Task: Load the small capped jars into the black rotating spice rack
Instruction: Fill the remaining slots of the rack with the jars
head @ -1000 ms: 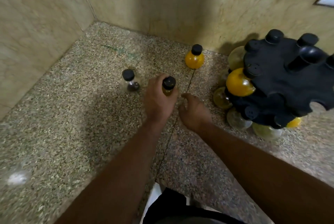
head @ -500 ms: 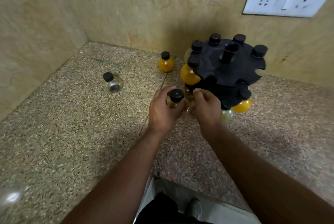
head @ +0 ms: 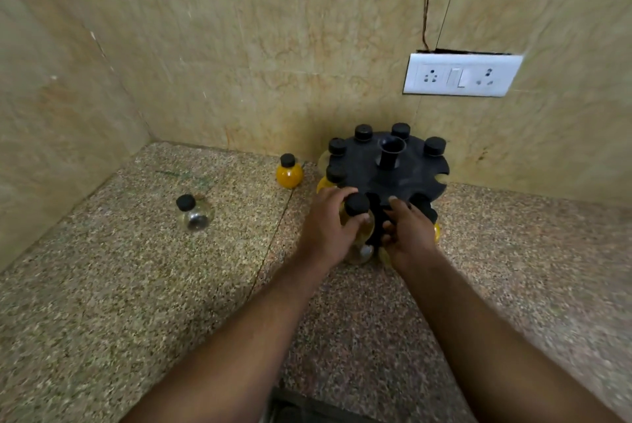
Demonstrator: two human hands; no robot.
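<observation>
While the left hand (head: 328, 227) closes around a capped jar (head: 357, 214) at the black rack's (head: 393, 173) front edge, right hand (head: 408, 234) curled on rack, perhaps gripping it, orange jar (head: 289, 172) and clear jar (head: 194, 214) on counter (head: 136, 286).

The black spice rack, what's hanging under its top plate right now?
Under the spice rack, round jars hang by black caps: a yellow one at left, clear ones low in front. Both hands cover the front slots, hiding the rest.

Both forearms bare, no sleeves; left hand (head: 328, 227), right hand (head: 408, 234) ungloved.
</observation>
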